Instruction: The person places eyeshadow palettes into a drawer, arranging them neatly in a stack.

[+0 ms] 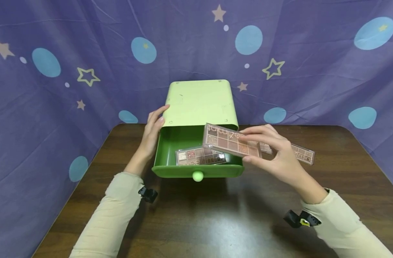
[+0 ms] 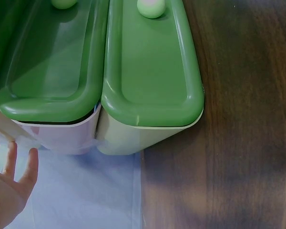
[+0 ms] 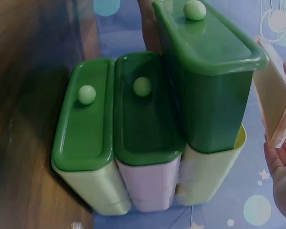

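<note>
My right hand pinches an eyeshadow palette between thumb and fingers, tilted over the right part of a pulled-out green drawer. Inside that drawer lies another eyeshadow palette with a clear lid. At the left side of the pale green cabinet, my left hand rests its extended fingertips against the wall. In the left wrist view the fingers of this hand are spread. From the right wrist camera, the held palette shows its plain back beside the top drawer.
Two closed lower drawers, a middle one and a bottom one, have round knobs. More palettes lie on the wooden table at the right, including one beyond my right hand. A purple patterned curtain hangs behind.
</note>
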A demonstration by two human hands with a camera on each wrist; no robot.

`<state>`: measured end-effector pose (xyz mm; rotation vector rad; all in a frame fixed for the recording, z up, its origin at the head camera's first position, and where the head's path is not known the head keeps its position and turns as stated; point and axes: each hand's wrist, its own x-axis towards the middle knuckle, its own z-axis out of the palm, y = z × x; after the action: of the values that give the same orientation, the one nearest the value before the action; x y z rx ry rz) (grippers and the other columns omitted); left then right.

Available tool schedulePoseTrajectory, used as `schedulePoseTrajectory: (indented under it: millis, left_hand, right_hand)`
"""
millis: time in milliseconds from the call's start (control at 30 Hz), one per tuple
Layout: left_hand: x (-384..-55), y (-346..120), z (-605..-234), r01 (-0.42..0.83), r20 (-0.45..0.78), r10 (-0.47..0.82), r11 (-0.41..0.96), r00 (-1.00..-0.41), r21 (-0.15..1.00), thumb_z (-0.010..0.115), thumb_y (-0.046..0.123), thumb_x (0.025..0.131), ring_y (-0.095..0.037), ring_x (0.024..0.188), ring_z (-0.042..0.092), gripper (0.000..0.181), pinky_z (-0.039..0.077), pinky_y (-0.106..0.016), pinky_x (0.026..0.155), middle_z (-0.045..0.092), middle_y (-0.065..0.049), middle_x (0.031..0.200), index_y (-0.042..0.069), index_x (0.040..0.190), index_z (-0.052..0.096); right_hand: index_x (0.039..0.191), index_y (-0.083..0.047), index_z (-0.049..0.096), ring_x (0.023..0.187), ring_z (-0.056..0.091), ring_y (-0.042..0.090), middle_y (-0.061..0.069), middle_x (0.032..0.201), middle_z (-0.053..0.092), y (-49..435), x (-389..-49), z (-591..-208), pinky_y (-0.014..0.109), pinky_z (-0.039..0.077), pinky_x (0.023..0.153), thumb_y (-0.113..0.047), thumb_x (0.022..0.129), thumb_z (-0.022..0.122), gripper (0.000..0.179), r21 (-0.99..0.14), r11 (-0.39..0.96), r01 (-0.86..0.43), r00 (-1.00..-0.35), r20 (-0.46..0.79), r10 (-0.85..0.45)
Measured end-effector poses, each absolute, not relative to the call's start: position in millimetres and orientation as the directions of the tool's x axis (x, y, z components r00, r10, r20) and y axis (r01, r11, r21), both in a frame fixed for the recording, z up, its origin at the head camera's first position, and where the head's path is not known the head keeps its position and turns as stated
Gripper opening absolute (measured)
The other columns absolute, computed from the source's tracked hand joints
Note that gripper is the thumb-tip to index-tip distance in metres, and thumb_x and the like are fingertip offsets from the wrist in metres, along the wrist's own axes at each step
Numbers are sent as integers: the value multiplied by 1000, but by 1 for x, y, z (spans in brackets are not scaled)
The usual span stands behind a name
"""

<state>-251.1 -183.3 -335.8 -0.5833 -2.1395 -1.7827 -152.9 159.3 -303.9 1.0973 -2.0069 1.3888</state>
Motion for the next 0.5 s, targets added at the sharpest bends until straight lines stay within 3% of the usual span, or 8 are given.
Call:
schedulePoseTrajectory:
  millis: [267, 500]
  left_hand:
    - [-251, -183, -336, 490, 477, 114, 152, -871, 858, 42, 25, 97, -16, 123, 37, 53, 25, -42, 107, 40, -8, 135, 5, 145, 48]
    - [-251, -183, -336, 493, 481, 117, 141, -869, 858, 43, 24, 97, -15, 122, 37, 52, 26, -39, 105, 40, -6, 134, 4, 145, 48]
  right_hand:
    - [120, -17, 73, 110, 52, 16, -6, 123, 64, 144, -171, -306, 32, 40, 92, -7, 78, 83, 45, -624, 242, -743, -653, 600, -462]
    - [120, -19, 73, 117, 49, 15, -7, 125, 63, 132, -179, -302, 39, 40, 94, -15, 81, 83, 41, -633, 291, -717, -670, 512, -537]
